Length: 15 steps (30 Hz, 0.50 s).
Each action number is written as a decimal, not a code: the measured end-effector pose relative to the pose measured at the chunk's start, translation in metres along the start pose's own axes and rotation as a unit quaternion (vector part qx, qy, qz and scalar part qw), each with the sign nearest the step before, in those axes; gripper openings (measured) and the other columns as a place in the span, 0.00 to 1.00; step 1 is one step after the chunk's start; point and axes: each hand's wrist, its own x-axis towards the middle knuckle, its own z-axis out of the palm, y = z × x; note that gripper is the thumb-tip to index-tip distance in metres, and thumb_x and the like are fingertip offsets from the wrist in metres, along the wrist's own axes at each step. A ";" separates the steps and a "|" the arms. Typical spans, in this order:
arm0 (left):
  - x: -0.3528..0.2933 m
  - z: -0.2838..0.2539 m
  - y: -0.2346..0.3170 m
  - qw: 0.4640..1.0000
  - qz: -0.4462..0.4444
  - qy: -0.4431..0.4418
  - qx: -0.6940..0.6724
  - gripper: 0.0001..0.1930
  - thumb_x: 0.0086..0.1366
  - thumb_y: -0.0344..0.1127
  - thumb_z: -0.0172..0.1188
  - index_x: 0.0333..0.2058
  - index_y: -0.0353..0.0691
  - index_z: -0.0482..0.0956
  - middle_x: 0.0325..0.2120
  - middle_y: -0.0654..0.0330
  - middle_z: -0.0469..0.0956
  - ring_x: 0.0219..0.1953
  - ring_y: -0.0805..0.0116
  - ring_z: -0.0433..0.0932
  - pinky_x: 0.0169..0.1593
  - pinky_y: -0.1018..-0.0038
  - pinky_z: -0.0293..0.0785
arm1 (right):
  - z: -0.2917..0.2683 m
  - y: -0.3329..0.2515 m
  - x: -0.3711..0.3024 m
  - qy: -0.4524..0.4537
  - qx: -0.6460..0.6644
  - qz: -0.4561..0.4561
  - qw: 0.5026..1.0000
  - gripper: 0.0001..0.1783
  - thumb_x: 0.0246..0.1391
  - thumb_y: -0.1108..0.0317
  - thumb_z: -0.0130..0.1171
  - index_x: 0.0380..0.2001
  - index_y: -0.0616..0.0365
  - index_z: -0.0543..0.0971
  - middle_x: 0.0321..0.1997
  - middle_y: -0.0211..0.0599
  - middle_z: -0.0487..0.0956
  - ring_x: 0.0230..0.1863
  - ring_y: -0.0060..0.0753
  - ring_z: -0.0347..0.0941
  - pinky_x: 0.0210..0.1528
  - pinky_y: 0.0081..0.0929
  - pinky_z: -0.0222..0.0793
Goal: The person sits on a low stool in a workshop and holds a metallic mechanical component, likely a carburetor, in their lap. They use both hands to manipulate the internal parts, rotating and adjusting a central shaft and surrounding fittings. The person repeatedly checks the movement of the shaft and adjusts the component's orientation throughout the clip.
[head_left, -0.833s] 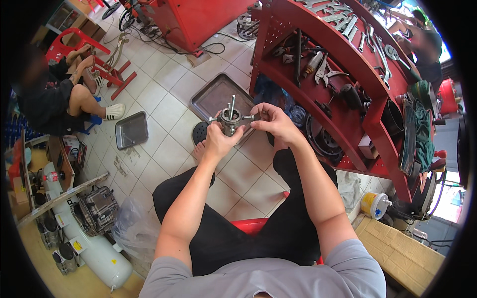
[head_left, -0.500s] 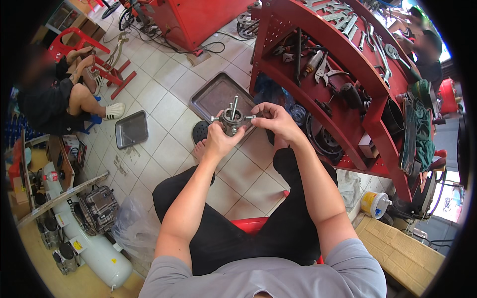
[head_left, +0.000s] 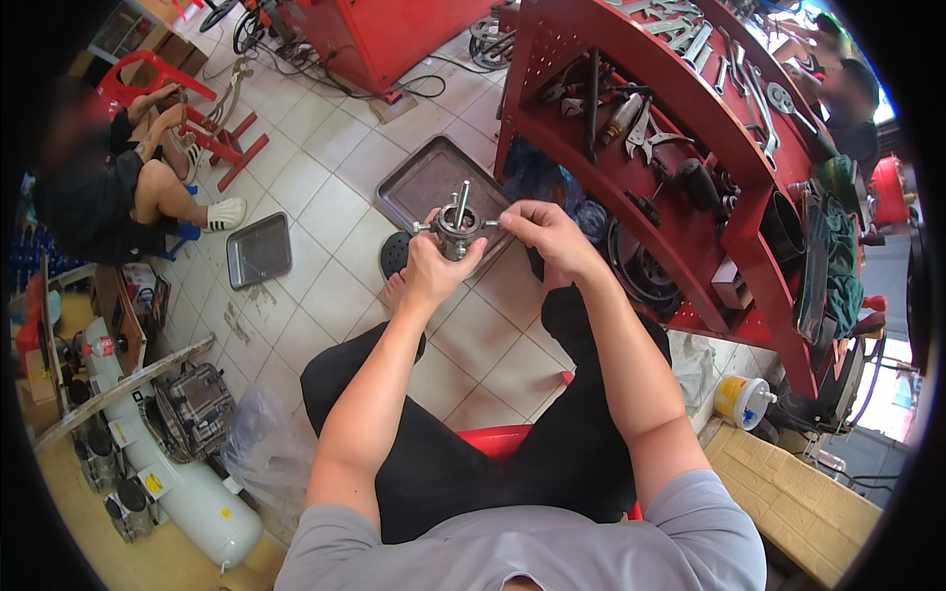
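Note:
In front of my knees I hold a ring-shaped metal part (head_left: 454,219) with screws sticking out sideways and a rod standing up through its middle. My left hand (head_left: 440,269) is closed around its lower body, thumb on the near right side. The thumb and fingertips of my right hand (head_left: 548,236) are pinched together at the outer end of the right-hand side screw (head_left: 491,224). The exact contact there is too small to make out. Beneath the part, a dark metal tray (head_left: 419,177) lies on the tiled floor.
At the right, a red tool rack (head_left: 709,251) holds wrenches and pliers. A smaller tray (head_left: 260,252) lies at the left, near a seated person (head_left: 148,187). A red cabinet (head_left: 384,39) stands ahead; a white tank (head_left: 197,502) is at lower left, cardboard (head_left: 788,502) at lower right.
The fingers of my right hand have drawn closer together at the side screw. The metal part has shifted slightly left and up in view, still in my left hand.

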 end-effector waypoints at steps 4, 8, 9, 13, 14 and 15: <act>0.001 -0.003 0.009 0.999 -0.030 -0.032 0.003 0.13 0.53 0.31 0.71 0.35 0.34 0.79 0.27 0.59 0.82 0.29 0.69 0.80 0.38 0.71 0.76 | 0.005 0.010 0.003 0.015 0.019 -0.092 0.996 0.17 0.62 0.53 0.62 0.37 0.57 0.80 0.27 0.15 0.67 0.29 0.11 0.59 0.31 0.15 0.54; 0.000 -0.003 0.008 1.000 -0.016 -0.014 0.011 0.11 0.53 0.31 0.71 0.34 0.36 0.79 0.28 0.59 0.82 0.29 0.67 0.80 0.37 0.71 0.75 | -0.003 0.003 0.004 -0.021 -0.017 0.018 0.999 0.16 0.61 0.56 0.64 0.39 0.59 0.80 0.32 0.20 0.70 0.36 0.12 0.64 0.39 0.14 0.60; 0.000 -0.003 0.007 1.000 -0.006 -0.013 0.012 0.11 0.53 0.31 0.71 0.33 0.36 0.79 0.28 0.59 0.81 0.28 0.67 0.80 0.37 0.70 0.75 | -0.004 0.000 0.003 -0.034 -0.022 0.054 0.998 0.16 0.61 0.57 0.64 0.39 0.60 0.79 0.33 0.21 0.72 0.39 0.13 0.65 0.41 0.14 0.62; 0.001 -0.003 0.005 1.000 0.004 -0.017 0.011 0.12 0.52 0.31 0.72 0.33 0.36 0.79 0.28 0.58 0.81 0.28 0.65 0.80 0.37 0.70 0.75 | 0.002 0.008 0.002 -0.012 0.032 -0.087 0.996 0.17 0.59 0.56 0.65 0.39 0.60 0.80 0.32 0.20 0.73 0.37 0.14 0.66 0.39 0.15 0.61; 0.001 -0.002 0.004 1.000 -0.001 -0.017 0.010 0.12 0.52 0.31 0.72 0.33 0.36 0.79 0.28 0.58 0.80 0.28 0.65 0.80 0.37 0.70 0.75 | 0.004 0.008 0.002 0.004 0.026 -0.085 0.996 0.17 0.58 0.55 0.65 0.40 0.59 0.81 0.32 0.20 0.73 0.35 0.13 0.65 0.38 0.16 0.60; 0.001 -0.002 0.003 1.000 -0.004 -0.017 0.008 0.12 0.52 0.31 0.72 0.33 0.36 0.79 0.28 0.58 0.80 0.28 0.65 0.80 0.37 0.70 0.75 | 0.005 0.007 0.002 0.019 0.020 -0.083 0.996 0.17 0.57 0.55 0.66 0.40 0.58 0.81 0.31 0.19 0.73 0.33 0.13 0.64 0.36 0.16 0.59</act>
